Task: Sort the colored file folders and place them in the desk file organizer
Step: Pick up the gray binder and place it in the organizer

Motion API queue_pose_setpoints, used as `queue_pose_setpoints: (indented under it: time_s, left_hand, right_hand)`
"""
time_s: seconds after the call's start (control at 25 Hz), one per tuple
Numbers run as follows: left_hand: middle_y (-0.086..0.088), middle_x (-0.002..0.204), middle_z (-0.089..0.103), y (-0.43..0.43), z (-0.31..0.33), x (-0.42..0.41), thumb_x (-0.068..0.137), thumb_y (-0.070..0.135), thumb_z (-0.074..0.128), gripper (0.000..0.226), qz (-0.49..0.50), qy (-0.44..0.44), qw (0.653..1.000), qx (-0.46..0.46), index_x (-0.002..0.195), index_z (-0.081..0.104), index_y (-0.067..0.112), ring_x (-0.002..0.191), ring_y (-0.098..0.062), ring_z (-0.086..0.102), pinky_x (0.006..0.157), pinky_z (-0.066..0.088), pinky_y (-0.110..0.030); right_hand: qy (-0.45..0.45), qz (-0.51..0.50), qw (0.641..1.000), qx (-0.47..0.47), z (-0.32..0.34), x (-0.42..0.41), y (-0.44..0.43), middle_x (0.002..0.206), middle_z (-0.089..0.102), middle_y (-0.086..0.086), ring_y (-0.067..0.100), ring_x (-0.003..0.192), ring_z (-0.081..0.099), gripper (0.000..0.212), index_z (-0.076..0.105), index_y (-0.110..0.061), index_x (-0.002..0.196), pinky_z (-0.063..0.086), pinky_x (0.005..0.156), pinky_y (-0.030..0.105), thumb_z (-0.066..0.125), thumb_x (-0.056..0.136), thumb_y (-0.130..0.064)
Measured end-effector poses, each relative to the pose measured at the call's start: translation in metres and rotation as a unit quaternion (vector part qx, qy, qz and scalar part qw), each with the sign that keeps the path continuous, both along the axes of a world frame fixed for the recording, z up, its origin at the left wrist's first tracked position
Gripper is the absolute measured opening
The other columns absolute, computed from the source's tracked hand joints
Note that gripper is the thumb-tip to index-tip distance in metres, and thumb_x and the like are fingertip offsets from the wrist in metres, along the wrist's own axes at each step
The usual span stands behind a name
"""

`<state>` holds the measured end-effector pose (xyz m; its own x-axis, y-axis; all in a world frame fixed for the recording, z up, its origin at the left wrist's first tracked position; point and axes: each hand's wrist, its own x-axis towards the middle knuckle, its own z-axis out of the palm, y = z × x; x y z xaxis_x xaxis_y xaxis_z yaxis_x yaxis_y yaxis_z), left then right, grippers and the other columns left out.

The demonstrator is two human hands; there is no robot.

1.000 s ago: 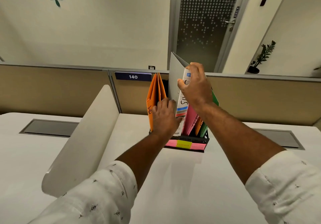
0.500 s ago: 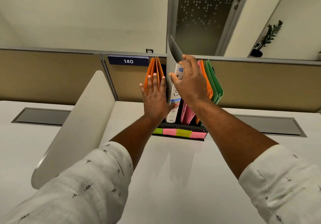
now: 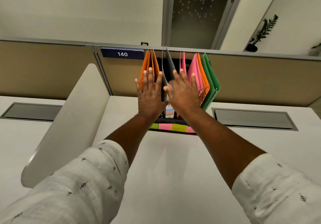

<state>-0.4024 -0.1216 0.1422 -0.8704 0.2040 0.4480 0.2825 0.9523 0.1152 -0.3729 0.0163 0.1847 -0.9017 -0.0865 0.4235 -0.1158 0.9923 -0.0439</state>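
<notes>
While left hand [image 3: 150,96] touches orange folders [image 3: 155,63], fingers [image 3: 150,77] straight

Head view, forward-down, close over desk [image 3: 173,180]

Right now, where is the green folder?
In the head view, the green folder stands at the far right end of the organizer, next to an orange folder, just right of the right hand.

Matt paper folders [image 3: 211,77], black mesh organizer [image 3: 171,120], smooth white desk [image 3: 173,180]
</notes>
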Motion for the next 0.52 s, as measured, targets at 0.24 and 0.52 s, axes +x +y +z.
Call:
queue_pose_setpoints:
  time_s: [0.24, 0.52]
  left_hand:
    - [-0.015, 0.169, -0.006, -0.006, 0.002, 0.001, 0.075, 0.08, 0.059, 0.12, 0.004, -0.008, 0.999, -0.033, 0.162, -0.001, 0.021, 0.156, -0.036, -0.004, 0.122, 0.005, -0.063]
    - [-0.016, 0.169, -0.004, -0.019, 0.0, 0.03, 0.077, 0.084, 0.051, 0.119, -0.023, -0.016, 0.999, -0.031, 0.162, 0.002, 0.017, 0.156, -0.037, -0.004, 0.122, 0.001, -0.062]
  right_hand:
    - [-0.089, -0.031, 0.985, 0.145, -0.039, 0.013, 0.012, 0.168, 0.005, 0.008, 0.029, 0.154, -0.01, 0.069, 0.004, -0.018, 0.16, -0.004, 0.118, 0.064, 0.015, 0.101, -0.053]
    - [-0.076, -0.026, 0.994, 0.08, -0.046, 0.046, 0.009, 0.169, 0.0, 0.007, 0.027, 0.155, -0.006, 0.076, 0.004, -0.019, 0.161, -0.001, 0.121, 0.061, 0.019, 0.099, -0.061]
